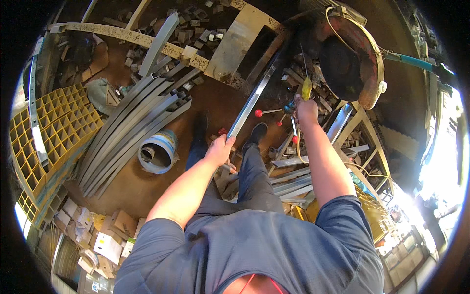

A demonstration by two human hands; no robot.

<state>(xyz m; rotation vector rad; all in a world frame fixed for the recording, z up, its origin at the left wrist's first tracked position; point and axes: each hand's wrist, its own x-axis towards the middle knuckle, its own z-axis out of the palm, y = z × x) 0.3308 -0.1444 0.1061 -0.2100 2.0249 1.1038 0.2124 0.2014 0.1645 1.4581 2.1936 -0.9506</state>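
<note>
My left hand (219, 150) is closed around the near end of a long, shiny metal bar (252, 100), which slants up and away to the right. My right hand (307, 110) grips a yellow tool with a long thin tip (307, 89), its tip pointing away from me; I cannot make out its exact kind. A pale hose (299, 147) hangs below that hand. Just left of my right hand are spoked handles with red ball knobs (258, 113) around a blue hub (290, 107).
Long grey metal profiles (132, 132) lie at the left beside a round blue-and-white bucket (157, 153) and yellow grating (63, 122). Cut metal pieces (196, 22) are heaped at the far side. A large round reddish machine part (369, 59) stands at the far right. Cardboard boxes (107, 245) are stacked near left.
</note>
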